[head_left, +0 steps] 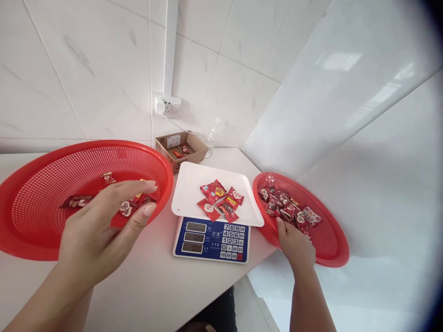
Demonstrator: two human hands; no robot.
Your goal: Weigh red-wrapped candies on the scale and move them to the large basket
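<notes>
My left hand (100, 226) is over the left red basket (44, 180), thumb and fingers apart in a curved shape with nothing visibly held. Beyond its fingers, several wrapped candies (125, 208) lie in that basket. My right hand (296, 245) is closed at the near rim of a second red basket (334, 244), thumb inside; its other fingers are mostly hidden. Many red-wrapped candies (284, 214) fill part of this basket. Between the hands, several red candy packets (208, 210) rest on the white pan (188, 193) of a digital scale (211, 240).
A small cardboard box (197, 150) with a few candies stands behind the scale, near a clear plastic bottle (212, 133). A wall socket (168, 106) is above it. The white table (145, 286) ends at a slanted edge on the right, close to the wall.
</notes>
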